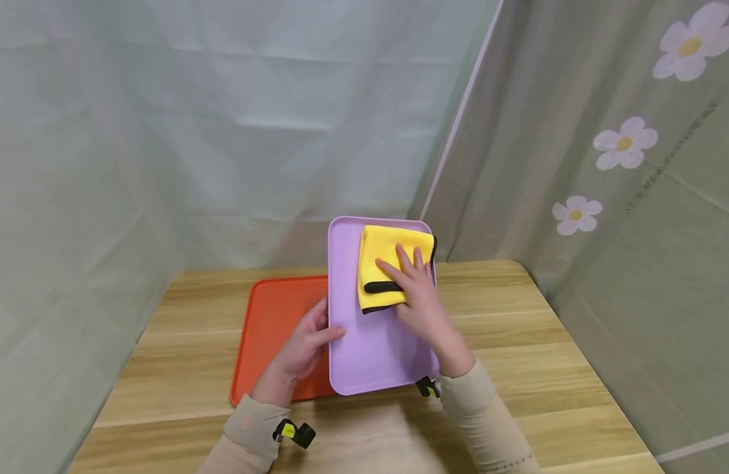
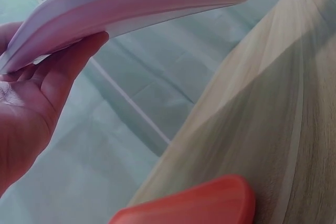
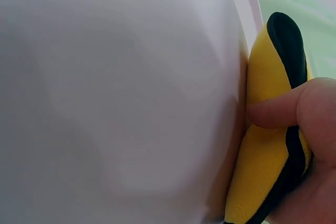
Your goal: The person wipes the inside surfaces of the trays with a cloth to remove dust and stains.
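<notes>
A lilac tray (image 1: 370, 355) is held up and tilted above the table. My left hand (image 1: 308, 339) grips its left edge, thumb over the rim and the other fingers behind; the left wrist view shows those fingers (image 2: 79, 56) against the underside. On the tray's upper right part lies a folded yellow cloth (image 1: 379, 243) with black hems. My right hand (image 1: 420, 299) presses the cloth with straight, spread fingers. From the right wrist view, the thumb (image 3: 275, 111) lies across the cloth's side, near the tray surface.
An orange-red tray (image 1: 270, 329) lies on the wooden table (image 1: 506, 329), partly behind the lilac one. Pale curtains (image 1: 281, 131) stand behind and at both sides, with white flowers (image 1: 625, 143) on the right one. Each wrist wears a black strap device (image 1: 296, 433).
</notes>
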`<state>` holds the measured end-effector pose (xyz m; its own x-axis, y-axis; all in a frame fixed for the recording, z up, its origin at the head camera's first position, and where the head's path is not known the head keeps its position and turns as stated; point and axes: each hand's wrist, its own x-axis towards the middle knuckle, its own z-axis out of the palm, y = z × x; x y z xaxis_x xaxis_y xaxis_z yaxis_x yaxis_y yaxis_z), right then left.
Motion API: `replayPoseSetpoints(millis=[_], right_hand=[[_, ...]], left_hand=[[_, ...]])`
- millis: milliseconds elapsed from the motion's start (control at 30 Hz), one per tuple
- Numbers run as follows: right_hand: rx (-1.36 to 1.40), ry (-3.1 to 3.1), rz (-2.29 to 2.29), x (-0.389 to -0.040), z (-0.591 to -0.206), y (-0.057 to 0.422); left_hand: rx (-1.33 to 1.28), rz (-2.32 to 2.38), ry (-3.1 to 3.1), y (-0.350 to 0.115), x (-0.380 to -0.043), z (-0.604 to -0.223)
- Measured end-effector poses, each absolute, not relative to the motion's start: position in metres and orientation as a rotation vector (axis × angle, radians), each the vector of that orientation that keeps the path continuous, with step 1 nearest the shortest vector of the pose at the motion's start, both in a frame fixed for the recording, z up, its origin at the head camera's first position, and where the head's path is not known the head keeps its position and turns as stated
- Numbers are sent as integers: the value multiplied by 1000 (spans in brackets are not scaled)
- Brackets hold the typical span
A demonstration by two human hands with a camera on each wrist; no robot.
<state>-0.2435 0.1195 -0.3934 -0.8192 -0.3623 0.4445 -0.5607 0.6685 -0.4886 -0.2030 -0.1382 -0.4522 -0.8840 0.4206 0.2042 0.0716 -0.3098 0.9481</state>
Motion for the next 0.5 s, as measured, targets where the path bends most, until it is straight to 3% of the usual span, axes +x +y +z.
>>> replayPoseSetpoints(millis=[500], right_hand=[[903, -2567, 915, -225, -396, 92]], left_hand=[[664, 2305, 1668, -140, -204, -455]])
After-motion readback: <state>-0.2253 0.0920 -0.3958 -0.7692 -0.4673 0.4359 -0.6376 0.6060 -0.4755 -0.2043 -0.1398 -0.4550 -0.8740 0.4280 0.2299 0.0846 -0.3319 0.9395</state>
